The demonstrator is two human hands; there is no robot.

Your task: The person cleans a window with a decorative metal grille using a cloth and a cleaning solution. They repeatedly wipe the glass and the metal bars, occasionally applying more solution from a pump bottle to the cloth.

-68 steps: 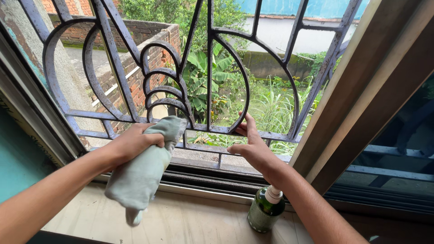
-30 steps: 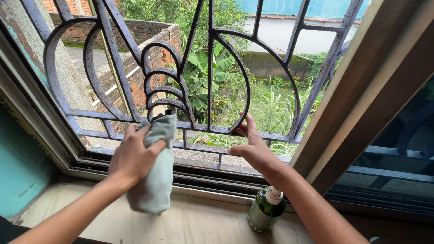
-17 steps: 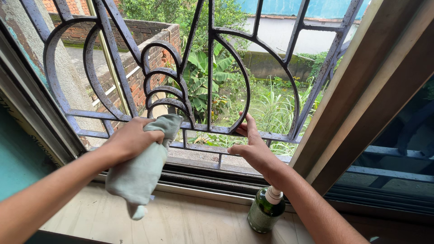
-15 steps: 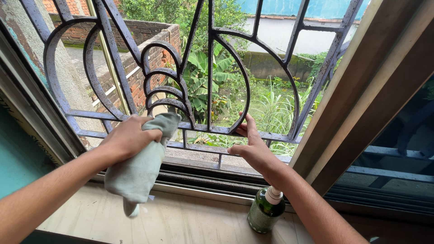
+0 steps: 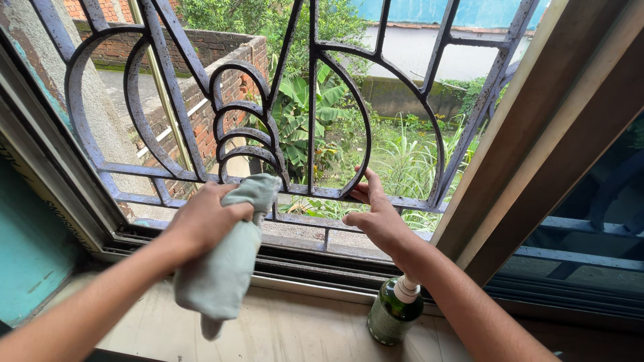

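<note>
My left hand (image 5: 204,224) grips a pale green cloth (image 5: 228,268) and presses its top end against the lower bars of a blue-grey metal window grille (image 5: 312,100), beside the nested scroll loops. The rest of the cloth hangs down over the sill. My right hand (image 5: 377,218) rests on the grille's lower horizontal bar, fingers closed around the foot of a curved bar. A green spray bottle with a white nozzle (image 5: 396,310) stands on the sill just under my right forearm.
A pale stone sill (image 5: 295,332) runs below the grille, with dark sliding-window tracks (image 5: 302,265) behind it. A wooden frame (image 5: 537,147) rises at the right and a teal wall (image 5: 30,248) stands at the left. Brick walls and green plants lie outside.
My left hand has shifted the cloth back and forth along the lower bars, now a little further right and lower than half a second ago. My right hand and the bottle stayed put.
</note>
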